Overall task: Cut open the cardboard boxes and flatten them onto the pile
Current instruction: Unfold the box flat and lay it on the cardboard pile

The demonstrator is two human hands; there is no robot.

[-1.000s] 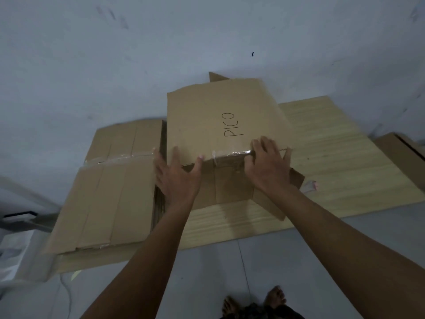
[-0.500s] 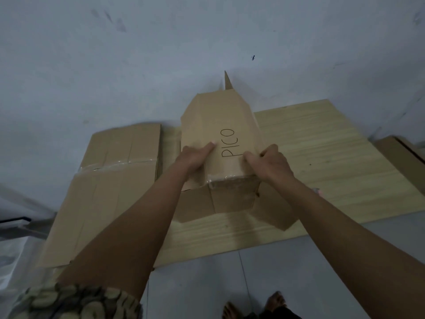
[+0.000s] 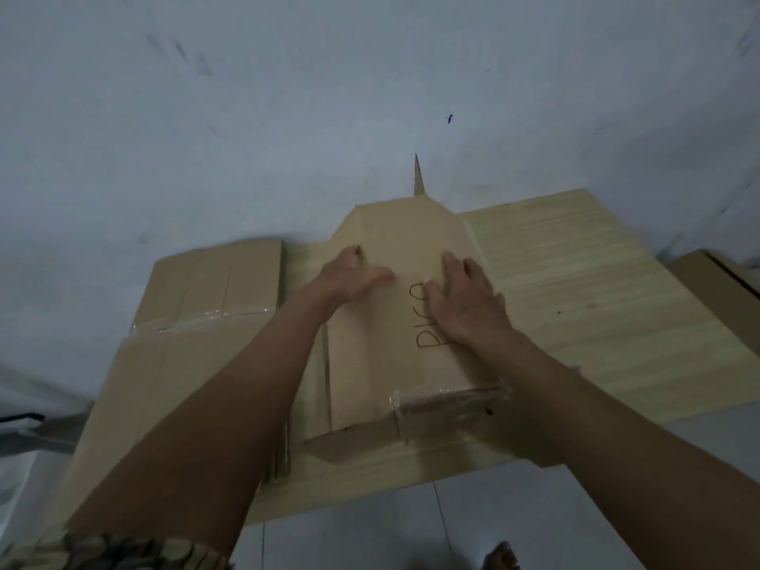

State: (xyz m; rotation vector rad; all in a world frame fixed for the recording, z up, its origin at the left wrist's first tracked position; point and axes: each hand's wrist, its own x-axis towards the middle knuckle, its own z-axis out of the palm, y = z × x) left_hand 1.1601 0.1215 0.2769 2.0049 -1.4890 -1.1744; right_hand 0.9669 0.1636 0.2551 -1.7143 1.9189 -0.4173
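So the flattening step's underway: left hand (image 3: 349,277) and right hand (image 3: 464,302), fingers spread, press the box (image 3: 395,364) flat mid-frame on the wooden board (image 3: 596,302). Next it probably needs sliding onto the pile (image 3: 197,343) at left.

The cardboard box (image 3: 395,322) lies collapsed at the centre of a wooden board (image 3: 596,290) on the floor (image 3: 534,528). At nine o'clock of it sits the pile (image 3: 185,343) of flattened cardboard. At three o'clock, past the board's edge, another box (image 3: 719,281). Both hands rest on the centre box: left hand (image 3: 349,277) at its ten o'clock, right hand (image 3: 469,302) at two o'clock.
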